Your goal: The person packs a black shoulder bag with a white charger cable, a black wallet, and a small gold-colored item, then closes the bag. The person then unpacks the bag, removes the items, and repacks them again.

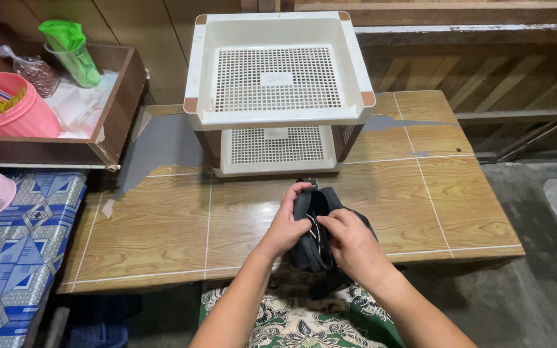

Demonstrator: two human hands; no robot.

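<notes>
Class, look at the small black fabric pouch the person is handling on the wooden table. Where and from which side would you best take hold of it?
Probably grip the small black fabric pouch by its upper rim, from the left, as the left hand does. It stands on edge on the wooden table, so that rim is exposed, and the right hand stays free at the opening.

Both my forearms come up from the bottom of the view and angle in toward each other, bare to the elbows. My left hand [288, 222] is curled, fingers hooked over the top, thumb tucked inward. My right hand [349, 241] sits just beside it, back facing up, fingers bent and pinching inward toward the left thumb. Wrists close together.
</notes>
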